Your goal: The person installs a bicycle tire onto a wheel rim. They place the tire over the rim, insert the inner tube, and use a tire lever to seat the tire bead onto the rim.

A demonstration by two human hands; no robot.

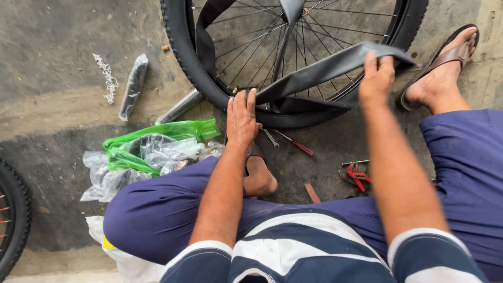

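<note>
A bicycle wheel (pixel 183 47) with a knobby black tyre and thin spokes lies on the concrete in front of me. A flat black inner tube (pixel 314 71) loops out of it. My left hand (pixel 241 118) presses on the tyre's near edge where the tube comes out at the valve. My right hand (pixel 376 78) pinches the tube's raised end and holds it above the wheel. I sit with blue trousers, my sandalled feet on either side.
Green and clear plastic bags (pixel 152 149) lie at my left knee. A screwdriver (pixel 296 143) and a metal lever (pixel 270 137) lie by the tyre, red-handled pliers (pixel 358 175) near my right leg. Wrapped black tubes (pixel 133 86) and a chain piece (pixel 107 78) lie farther left. Another wheel (pixel 13 215) shows at the left edge.
</note>
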